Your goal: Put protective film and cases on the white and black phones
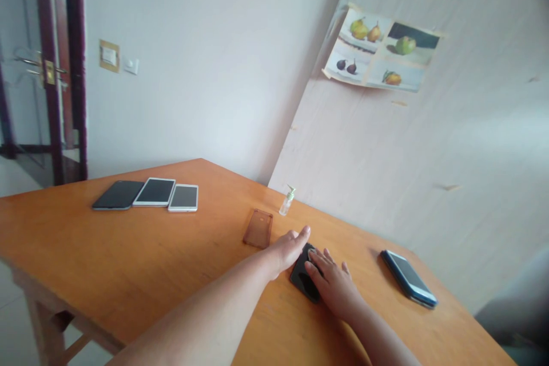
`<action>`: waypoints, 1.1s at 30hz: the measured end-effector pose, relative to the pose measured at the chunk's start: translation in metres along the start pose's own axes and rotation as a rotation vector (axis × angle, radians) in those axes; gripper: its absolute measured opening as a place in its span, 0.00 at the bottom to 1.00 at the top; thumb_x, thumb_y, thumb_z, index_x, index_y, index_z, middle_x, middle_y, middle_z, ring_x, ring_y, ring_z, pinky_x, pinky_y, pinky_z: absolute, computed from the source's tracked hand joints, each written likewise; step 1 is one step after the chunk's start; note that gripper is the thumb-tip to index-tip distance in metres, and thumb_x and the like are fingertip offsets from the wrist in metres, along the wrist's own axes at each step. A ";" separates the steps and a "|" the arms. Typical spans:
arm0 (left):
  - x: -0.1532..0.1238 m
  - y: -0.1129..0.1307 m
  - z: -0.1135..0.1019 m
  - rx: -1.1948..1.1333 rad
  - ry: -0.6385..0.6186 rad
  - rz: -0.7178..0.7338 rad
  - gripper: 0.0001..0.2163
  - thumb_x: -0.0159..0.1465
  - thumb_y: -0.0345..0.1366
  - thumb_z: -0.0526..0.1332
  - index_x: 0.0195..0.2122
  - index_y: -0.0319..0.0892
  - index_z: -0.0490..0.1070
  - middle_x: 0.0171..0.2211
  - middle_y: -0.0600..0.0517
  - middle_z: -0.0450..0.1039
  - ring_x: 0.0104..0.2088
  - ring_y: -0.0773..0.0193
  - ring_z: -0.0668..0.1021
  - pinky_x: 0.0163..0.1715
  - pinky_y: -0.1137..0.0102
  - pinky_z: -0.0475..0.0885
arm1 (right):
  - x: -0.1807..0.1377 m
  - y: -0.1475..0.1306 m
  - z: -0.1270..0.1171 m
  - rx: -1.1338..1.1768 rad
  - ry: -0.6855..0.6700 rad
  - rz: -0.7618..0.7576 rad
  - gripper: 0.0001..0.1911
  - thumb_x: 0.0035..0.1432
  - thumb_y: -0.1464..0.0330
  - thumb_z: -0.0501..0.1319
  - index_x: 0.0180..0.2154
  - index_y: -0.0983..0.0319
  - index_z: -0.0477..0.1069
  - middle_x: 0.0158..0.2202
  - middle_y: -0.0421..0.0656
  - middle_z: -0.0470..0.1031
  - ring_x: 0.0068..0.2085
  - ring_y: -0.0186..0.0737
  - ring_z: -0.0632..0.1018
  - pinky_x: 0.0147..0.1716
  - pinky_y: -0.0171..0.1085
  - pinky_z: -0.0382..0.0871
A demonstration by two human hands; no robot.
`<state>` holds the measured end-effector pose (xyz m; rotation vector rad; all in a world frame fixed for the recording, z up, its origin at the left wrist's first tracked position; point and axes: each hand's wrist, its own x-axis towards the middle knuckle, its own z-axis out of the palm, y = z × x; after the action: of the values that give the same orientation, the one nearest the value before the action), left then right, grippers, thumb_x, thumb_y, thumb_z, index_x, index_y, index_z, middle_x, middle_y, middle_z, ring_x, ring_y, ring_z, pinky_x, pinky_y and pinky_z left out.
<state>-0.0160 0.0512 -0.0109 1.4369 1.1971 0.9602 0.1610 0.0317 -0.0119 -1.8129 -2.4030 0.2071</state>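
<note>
A black phone [302, 281] lies flat on the orange wooden table [141, 263], right of its middle. My left hand [288, 249] rests against the phone's left edge, thumb stretched along its top corner; the other fingers are hidden. My right hand [332, 285] lies flat over the phone's right side, fingers spread and open on it. A brownish translucent phone case [258, 228] lies just left of my left hand.
A small clear pump bottle [287, 201] stands by the wall behind the case. A blue phone [409, 278] lies at the right. Three phones, dark [118, 194] and two white ones [155, 191] [183, 198], lie in a row at the far left. A door [55, 68] stands beyond.
</note>
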 end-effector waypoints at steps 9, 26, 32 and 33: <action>0.003 0.001 -0.003 -0.042 0.001 0.006 0.39 0.57 0.71 0.41 0.44 0.40 0.69 0.40 0.41 0.78 0.42 0.52 0.78 0.36 0.66 0.69 | 0.029 -0.016 -0.003 -0.076 -0.023 0.053 0.32 0.65 0.47 0.41 0.64 0.54 0.56 0.68 0.47 0.53 0.69 0.53 0.49 0.60 0.67 0.41; 0.008 0.002 0.001 -0.132 0.081 -0.062 0.38 0.58 0.70 0.38 0.43 0.39 0.65 0.43 0.39 0.76 0.37 0.58 0.78 0.29 0.71 0.71 | -0.074 -0.050 -0.017 0.037 -0.143 -0.232 0.33 0.66 0.48 0.42 0.66 0.54 0.53 0.68 0.42 0.49 0.69 0.47 0.48 0.66 0.56 0.33; 0.011 -0.003 0.000 -0.022 0.127 0.004 0.35 0.61 0.67 0.37 0.40 0.40 0.67 0.38 0.41 0.77 0.35 0.57 0.79 0.32 0.67 0.71 | -0.024 -0.020 -0.014 0.048 -0.119 -0.137 0.33 0.65 0.47 0.42 0.65 0.54 0.55 0.68 0.43 0.51 0.68 0.47 0.50 0.65 0.59 0.35; 0.011 -0.003 -0.001 0.013 0.142 0.023 0.34 0.62 0.66 0.37 0.38 0.41 0.67 0.38 0.42 0.77 0.37 0.55 0.79 0.34 0.66 0.71 | -0.014 -0.012 -0.012 0.046 -0.106 -0.112 0.33 0.65 0.47 0.42 0.65 0.54 0.55 0.68 0.44 0.51 0.69 0.47 0.50 0.65 0.59 0.35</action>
<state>-0.0150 0.0623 -0.0135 1.4146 1.2945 1.0875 0.1553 0.0148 0.0019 -1.6821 -2.5401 0.3526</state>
